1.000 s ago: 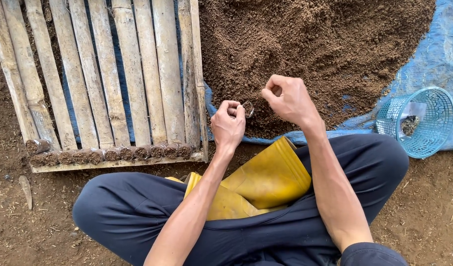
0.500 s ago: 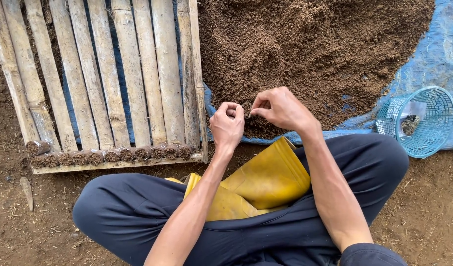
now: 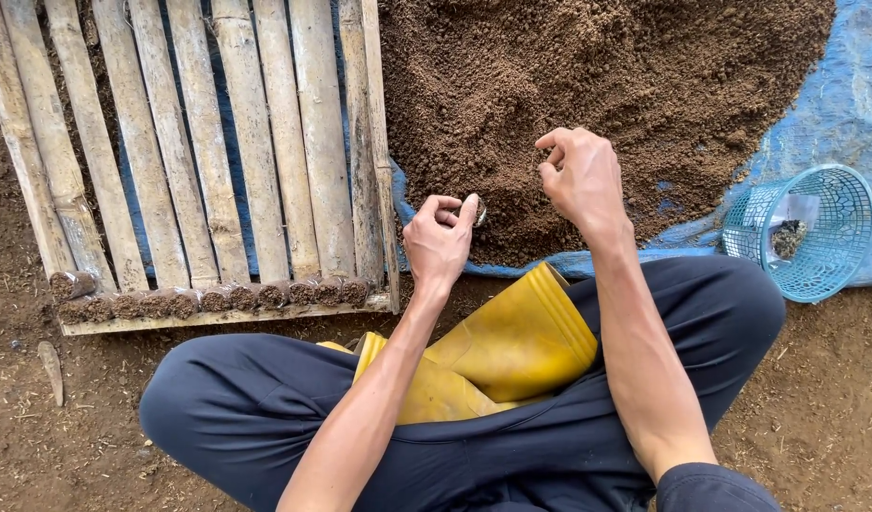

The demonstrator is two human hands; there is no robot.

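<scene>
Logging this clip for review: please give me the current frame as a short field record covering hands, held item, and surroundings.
Left hand: left hand pinches a small soil-filled clear tube at its fingertips.
Right hand: right hand empty, fingers curled, above the heap of brown soil.
Under soil: blue plastic tarp.
Left side: bamboo slat tray with a row of filled soil tubes along its near edge.
Right side: tipped teal plastic mesh basket.
Lap: yellow rubber boots.

Brown soil heap (image 3: 587,85), blue tarp (image 3: 844,104), turquoise mesh basket (image 3: 834,246), yellow boots (image 3: 512,346).
</scene>
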